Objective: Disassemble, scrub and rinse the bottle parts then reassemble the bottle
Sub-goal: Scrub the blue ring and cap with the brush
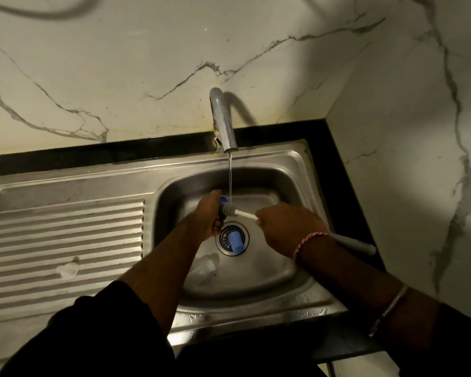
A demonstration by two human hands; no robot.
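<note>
Bottle part, small with a blue edge, gripped in the curled fingers of the left hand at the centre of the frame, over the sink basin. Mostly hidden by the fingers, so exact shape impossible to tell. Pressed against it, the grey ribbed head of a small brush, white handle running right into the right hand, fingers clenched around the handle's end. Thin stream of water falling from the chrome tap at upper centre, landing right at the part and brush head.

Just below the hands, a blue cylindrical cap lying on the round metal drain strainer. Lower and slightly left in the basin, a clear plastic piece, faint and hard to make out. On the ribbed draining board at left of frame, a small clear rounded piece. At right, partly behind the right wrist, a white rod-like object resting on the black counter edge. Red-and-white thread band around the right wrist. Dark sleeves at the bottom of the frame. White marble-look wall with grey veins across the top.
</note>
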